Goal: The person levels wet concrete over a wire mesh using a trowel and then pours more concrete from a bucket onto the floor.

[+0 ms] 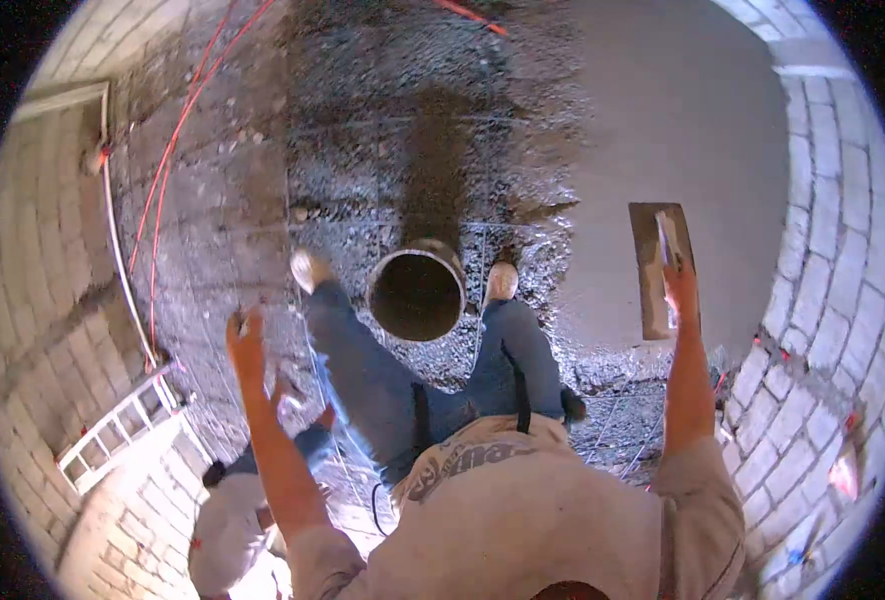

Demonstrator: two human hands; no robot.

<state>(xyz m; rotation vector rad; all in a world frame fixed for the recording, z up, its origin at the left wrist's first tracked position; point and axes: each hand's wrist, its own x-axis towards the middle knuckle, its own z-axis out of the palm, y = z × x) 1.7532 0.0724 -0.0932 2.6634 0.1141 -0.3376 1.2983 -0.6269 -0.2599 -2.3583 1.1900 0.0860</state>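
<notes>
My right hand (pixel 680 287) is wrapped round the handle of a rectangular finishing trowel (pixel 650 300). The trowel's blade lies flat on smooth wet concrete (pixel 678 120) to the right. On the left, my left hand (pixel 246 330) hangs over the rough ground with its fingers apart and nothing visible in them. Between my spread legs stands a round bucket (pixel 430 247), its mouth facing up and its inside dark.
Rough, damp ground with wire mesh (pixel 348 225) spreads ahead. Red cables (pixel 168 150) run along the left. A ladder (pixel 123 432) leans at lower left, near a crouching co-worker (pixel 231 535). Block walls (pixel 823 200) rise on both sides.
</notes>
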